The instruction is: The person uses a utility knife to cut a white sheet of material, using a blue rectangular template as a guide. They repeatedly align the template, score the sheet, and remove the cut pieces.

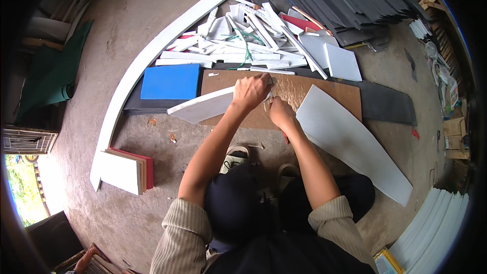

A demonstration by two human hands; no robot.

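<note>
My left hand is closed over the right end of a white foam-like board, which is tilted up on its edge over the brown board. Just to its right, my right hand is wrapped round a slim tool whose red handle end sticks out below the fist. Its tip, close to my left fingers, is too small to make out. Right of my right hand lies a large white sheet, partly on the brown board and partly over the floor.
Beyond the brown board is a heap of white offcuts with green string. A blue board lies left; nearer stands a stack of white and red boards. A long white strip curves along the left. Dark sheets are piled far right.
</note>
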